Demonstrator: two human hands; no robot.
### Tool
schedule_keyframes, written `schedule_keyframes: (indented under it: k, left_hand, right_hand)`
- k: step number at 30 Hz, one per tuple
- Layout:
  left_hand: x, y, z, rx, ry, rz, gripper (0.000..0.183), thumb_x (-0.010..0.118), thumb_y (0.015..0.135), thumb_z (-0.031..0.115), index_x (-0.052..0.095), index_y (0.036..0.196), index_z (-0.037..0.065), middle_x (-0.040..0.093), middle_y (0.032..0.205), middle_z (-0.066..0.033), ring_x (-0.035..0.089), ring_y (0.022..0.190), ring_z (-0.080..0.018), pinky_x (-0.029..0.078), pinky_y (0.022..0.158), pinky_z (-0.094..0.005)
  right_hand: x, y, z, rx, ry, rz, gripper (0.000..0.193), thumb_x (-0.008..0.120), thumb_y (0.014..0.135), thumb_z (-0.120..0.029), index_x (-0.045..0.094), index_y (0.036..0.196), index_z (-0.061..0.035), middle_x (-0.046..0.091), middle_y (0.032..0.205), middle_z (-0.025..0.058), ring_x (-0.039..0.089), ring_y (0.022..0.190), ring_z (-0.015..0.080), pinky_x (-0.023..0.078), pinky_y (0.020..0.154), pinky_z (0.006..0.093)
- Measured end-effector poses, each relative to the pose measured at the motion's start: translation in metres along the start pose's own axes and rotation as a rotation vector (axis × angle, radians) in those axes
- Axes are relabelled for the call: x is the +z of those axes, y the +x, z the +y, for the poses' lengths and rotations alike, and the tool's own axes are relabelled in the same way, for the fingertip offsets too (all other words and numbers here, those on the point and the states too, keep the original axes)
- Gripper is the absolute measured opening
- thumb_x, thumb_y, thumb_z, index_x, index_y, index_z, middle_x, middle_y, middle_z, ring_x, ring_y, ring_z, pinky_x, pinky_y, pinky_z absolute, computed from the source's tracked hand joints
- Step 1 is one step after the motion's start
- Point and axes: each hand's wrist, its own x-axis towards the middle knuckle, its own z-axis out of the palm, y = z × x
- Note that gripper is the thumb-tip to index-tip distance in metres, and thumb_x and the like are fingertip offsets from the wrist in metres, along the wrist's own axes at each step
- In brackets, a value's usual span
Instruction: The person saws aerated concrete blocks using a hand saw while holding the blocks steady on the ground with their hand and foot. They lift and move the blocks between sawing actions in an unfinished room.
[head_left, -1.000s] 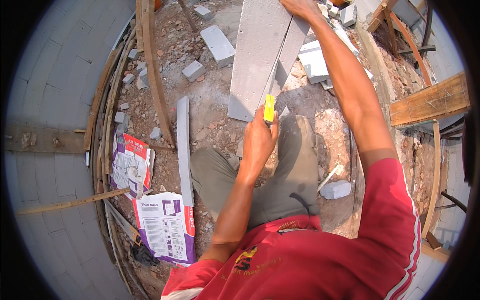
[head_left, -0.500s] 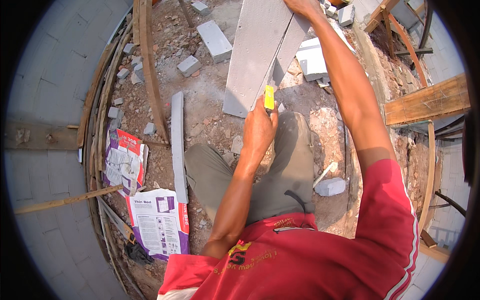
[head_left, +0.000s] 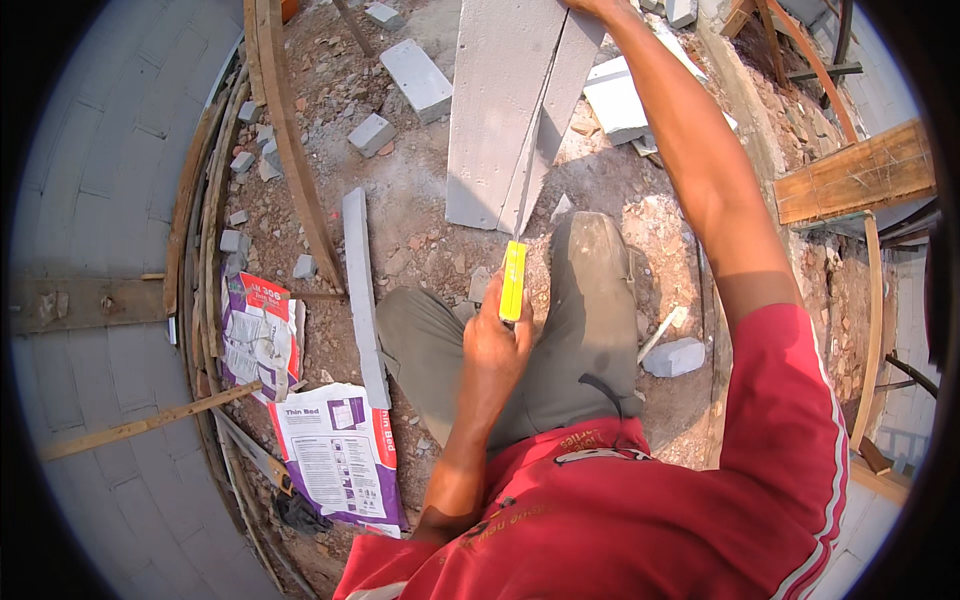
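Observation:
My left hand [head_left: 495, 345] is closed round the yellow handle of a hand saw [head_left: 513, 282]. The saw's narrow blade runs away from me into a long slanting cut in a pale grey concrete block [head_left: 498, 120], and part of the blade is hidden in that cut. On the far end of the same block, at the top of the picture, my right hand [head_left: 600, 8] grips the edge near the cut, its fingers partly out of view. The block stands tilted just beyond my bent knees.
A long grey strip of block [head_left: 360, 290] lies left of my knees. Further left are torn paper bags [head_left: 335, 450] and a curved plank [head_left: 290, 140]. Block offcuts [head_left: 415, 80] are scattered over the rubble. A wooden beam [head_left: 855, 175] juts in from the right.
My left hand has drawn the saw back toward my body, so more of the blade shows outside the block. The right hand stays at the block's far end. The view has shifted slightly.

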Motion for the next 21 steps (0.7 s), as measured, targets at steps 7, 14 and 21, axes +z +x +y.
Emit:
schedule_keyframes:
  k: [7, 14, 21]
  left_hand:
    - [0.001, 0.082, 0.015, -0.101, 0.108, -0.117, 0.034, 0.059, 0.098, 0.021, 0.058, 0.119, -0.005, 0.066, 0.079, -0.0239, 0.067, 0.068, -0.0354, 0.051, 0.063, -0.0411]
    - [-0.011, -0.023, -0.001, 0.096, -0.080, 0.065, 0.035, 0.059, 0.099, 0.022, 0.058, 0.118, -0.007, 0.066, 0.079, -0.0242, 0.067, 0.067, -0.0388, 0.051, 0.063, -0.0427]
    - [0.026, 0.087, 0.009, 0.004, 0.009, -0.045, 0.032, 0.058, 0.099, 0.022, 0.059, 0.112, -0.008, 0.062, 0.074, -0.0288, 0.059, 0.066, -0.0471, 0.045, 0.057, -0.0455]
  right_hand:
    - [-0.032, -0.022, -0.074, 0.258, 0.338, 0.550, 0.033, 0.051, 0.090, -0.030, 0.070, 0.080, -0.0056, 0.071, 0.087, 0.0214, 0.069, 0.082, 0.0360, 0.053, 0.072, 0.0477]
    - [0.001, -0.001, 0.025, -0.029, -0.062, 0.152, 0.027, 0.052, 0.089, -0.024, 0.069, 0.077, -0.0072, 0.069, 0.077, 0.0183, 0.068, 0.072, 0.0351, 0.053, 0.064, 0.0475]
    - [0.015, 0.021, 0.023, -0.201, -0.095, 0.324, 0.024, 0.054, 0.087, -0.020, 0.067, 0.071, -0.0090, 0.067, 0.071, 0.0173, 0.067, 0.066, 0.0331, 0.051, 0.058, 0.0466]
